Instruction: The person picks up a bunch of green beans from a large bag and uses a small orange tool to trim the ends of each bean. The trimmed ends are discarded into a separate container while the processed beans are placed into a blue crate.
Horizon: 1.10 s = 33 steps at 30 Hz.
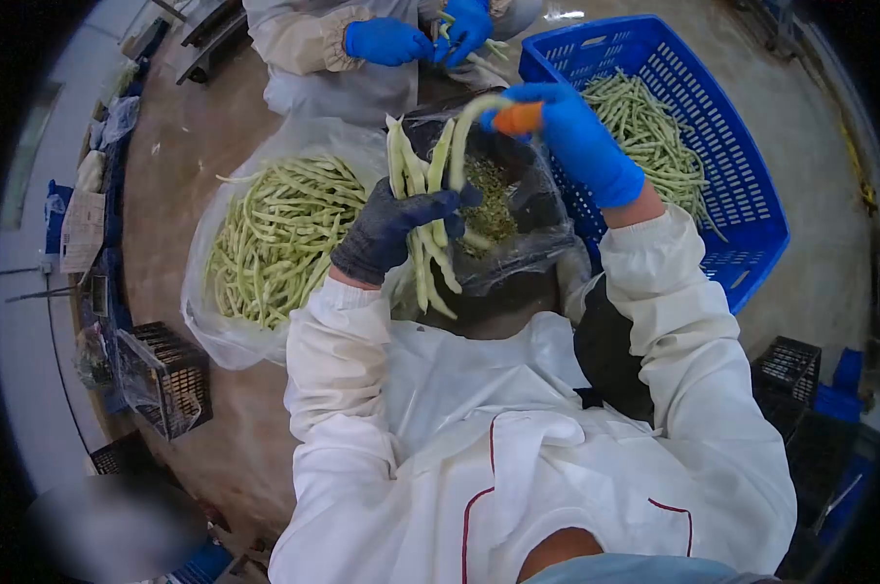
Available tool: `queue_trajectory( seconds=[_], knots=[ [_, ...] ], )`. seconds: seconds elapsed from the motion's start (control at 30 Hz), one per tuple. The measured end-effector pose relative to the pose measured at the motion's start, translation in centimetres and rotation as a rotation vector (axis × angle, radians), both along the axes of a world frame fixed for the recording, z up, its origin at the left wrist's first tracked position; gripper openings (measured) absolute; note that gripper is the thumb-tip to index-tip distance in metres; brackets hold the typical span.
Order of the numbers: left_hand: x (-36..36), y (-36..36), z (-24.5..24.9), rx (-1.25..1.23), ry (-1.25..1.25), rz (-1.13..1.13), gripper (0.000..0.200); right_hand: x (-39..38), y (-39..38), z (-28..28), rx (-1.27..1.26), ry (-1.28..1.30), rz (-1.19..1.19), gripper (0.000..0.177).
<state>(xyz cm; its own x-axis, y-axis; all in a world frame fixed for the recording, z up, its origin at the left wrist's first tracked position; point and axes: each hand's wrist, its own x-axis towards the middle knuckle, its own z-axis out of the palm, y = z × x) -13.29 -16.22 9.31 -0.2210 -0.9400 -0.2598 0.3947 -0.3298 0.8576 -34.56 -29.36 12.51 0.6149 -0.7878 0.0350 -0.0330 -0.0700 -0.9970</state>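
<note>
Sleeves (352, 389) reach forward from the white apron, and the left hand (393, 229), dark-gloved, is closed around a loose fan of pale green beans (430, 263), ends poking out above and below. Over on the right, the blue-gloved right hand (586, 146) grips an orange-handled tool (519, 119), edge not readable, beside one blurred, curving bean (467, 127). Good form here, I'd say: hold the bunch firmly but without crushing, single out one bean, left fingertips tucked clear of the tool, short controlled strokes over the green scraps (492, 202) in the dark plastic beyond. Heaped beans fill the clear bag (206, 316) to the left; more lie in the blue basket (747, 209) to the right. Farther out, a co-worker (299, 49) handles beans too.
</note>
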Motion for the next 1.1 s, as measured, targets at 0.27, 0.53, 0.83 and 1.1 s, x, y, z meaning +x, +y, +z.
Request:
queue_trajectory(
  seconds=[0.27, 0.53, 0.83, 1.1],
  knots=[
    [1.3, 0.9, -1.0, -0.223, -0.169, 0.185, 0.029, -2.4, -2.1, 0.3, 0.339, -0.364, -0.121, 0.030],
    [-0.1, -0.5, 0.0, 0.039, 0.273, 0.478, 0.015, 2.3, 2.8, -2.2, -0.647, -0.067, 0.005, 0.024],
    [0.1, -0.3, -0.6, -0.097, -0.293, 0.417, 0.026, 3.0, 6.2, -3.5, -1.441, 0.635, 0.294, 0.018],
    [0.4, 0.0, 0.5, -0.083, -0.493, 0.279, 0.031, 0.7, 2.3, -2.5, -0.441, 0.216, 0.052, 0.026]
  ],
)
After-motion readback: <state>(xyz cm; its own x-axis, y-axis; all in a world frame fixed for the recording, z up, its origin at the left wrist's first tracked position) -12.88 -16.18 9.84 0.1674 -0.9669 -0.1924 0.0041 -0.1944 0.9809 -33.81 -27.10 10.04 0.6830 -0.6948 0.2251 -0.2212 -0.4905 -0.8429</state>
